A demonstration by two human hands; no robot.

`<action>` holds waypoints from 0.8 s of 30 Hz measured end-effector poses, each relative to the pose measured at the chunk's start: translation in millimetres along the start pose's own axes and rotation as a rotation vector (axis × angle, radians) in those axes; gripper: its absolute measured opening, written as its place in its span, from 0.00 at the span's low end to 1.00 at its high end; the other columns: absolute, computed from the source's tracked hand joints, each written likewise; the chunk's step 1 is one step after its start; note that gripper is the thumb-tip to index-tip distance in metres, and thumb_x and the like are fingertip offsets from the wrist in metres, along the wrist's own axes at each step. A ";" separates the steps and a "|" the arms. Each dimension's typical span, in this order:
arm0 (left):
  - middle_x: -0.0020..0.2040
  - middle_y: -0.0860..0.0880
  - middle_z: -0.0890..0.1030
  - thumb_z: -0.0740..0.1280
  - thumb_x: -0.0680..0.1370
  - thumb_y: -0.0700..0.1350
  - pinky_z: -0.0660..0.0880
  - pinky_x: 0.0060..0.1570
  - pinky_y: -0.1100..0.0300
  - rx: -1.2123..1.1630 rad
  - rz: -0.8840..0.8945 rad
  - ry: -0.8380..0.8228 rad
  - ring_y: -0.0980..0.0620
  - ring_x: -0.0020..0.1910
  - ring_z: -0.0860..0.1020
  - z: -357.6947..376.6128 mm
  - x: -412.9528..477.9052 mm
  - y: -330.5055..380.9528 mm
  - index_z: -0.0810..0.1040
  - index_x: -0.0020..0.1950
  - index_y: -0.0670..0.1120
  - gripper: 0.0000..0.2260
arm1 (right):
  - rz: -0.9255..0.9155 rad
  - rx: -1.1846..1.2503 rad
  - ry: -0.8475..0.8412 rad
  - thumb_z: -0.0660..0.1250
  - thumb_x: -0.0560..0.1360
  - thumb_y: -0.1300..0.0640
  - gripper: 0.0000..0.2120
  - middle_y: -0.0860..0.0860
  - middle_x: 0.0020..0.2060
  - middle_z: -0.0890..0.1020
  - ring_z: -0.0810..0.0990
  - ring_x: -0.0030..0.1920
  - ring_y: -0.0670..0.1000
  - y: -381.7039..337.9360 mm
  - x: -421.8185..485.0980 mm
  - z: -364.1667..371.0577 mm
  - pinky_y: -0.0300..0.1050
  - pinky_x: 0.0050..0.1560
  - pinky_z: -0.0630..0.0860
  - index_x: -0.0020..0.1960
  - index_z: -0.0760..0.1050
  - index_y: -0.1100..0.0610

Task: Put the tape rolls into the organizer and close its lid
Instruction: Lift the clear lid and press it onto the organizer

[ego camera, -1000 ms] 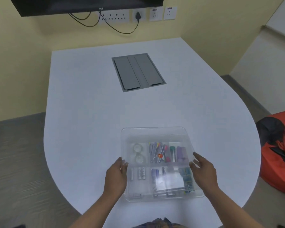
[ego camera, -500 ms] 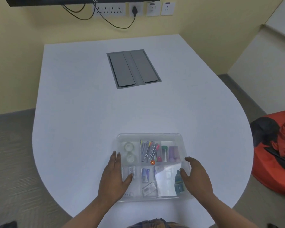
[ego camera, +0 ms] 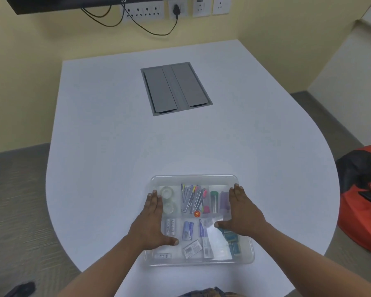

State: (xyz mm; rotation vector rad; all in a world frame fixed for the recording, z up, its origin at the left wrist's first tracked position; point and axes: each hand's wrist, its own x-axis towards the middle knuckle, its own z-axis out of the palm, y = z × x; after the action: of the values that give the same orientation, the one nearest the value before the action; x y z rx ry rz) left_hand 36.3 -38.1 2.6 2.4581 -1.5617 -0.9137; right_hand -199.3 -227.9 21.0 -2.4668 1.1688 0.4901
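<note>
Lid (ego camera: 201, 181) is pressed onto organizer (ego camera: 201, 261) by left hand (ego camera: 152, 224) and right hand (ego camera: 242, 213), grip flat-open, nothing held; even pressure along edges advised until seated.

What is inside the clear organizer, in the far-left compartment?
Two clear tape rolls lie there, seen through the organizer lid. The left hand covers that compartment's left edge, so anything beneath it is hidden.

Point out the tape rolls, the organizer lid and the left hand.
tape rolls (ego camera: 166, 192): head view, on the far roll's ring.
organizer lid (ego camera: 194, 179): head view, on its far clear edge.
left hand (ego camera: 151, 224): head view, on the back of the hand.
</note>
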 end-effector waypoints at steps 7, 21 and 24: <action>0.79 0.49 0.38 0.69 0.56 0.75 0.54 0.74 0.54 0.154 -0.036 -0.032 0.52 0.77 0.40 -24.4 6.5 6.2 0.40 0.78 0.46 0.64 | 0.028 -0.152 -0.080 0.69 0.60 0.26 0.61 0.58 0.77 0.53 0.54 0.76 0.56 -8.6 7.6 -25.0 0.52 0.71 0.62 0.77 0.48 0.62; 0.80 0.46 0.49 0.78 0.55 0.65 0.61 0.72 0.50 0.163 -0.094 -0.101 0.48 0.78 0.51 -68.6 51.0 -10.3 0.38 0.77 0.45 0.66 | 0.031 -0.088 -0.076 0.75 0.62 0.35 0.56 0.55 0.78 0.54 0.65 0.72 0.54 0.1 37.5 -52.1 0.52 0.65 0.70 0.76 0.51 0.59; 0.76 0.46 0.61 0.77 0.49 0.67 0.71 0.63 0.48 0.129 -0.126 -0.097 0.46 0.72 0.65 -70.0 54.0 -12.0 0.42 0.77 0.50 0.67 | 0.030 -0.065 -0.037 0.75 0.60 0.35 0.50 0.54 0.68 0.71 0.75 0.62 0.55 2.9 41.4 -54.5 0.49 0.53 0.75 0.72 0.59 0.58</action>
State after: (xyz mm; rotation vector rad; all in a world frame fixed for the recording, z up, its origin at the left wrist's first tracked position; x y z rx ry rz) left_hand 98.9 -94.7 31.7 2.6654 -1.5565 -0.9947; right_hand -168.6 -282.3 49.2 -2.4868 1.1940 0.5886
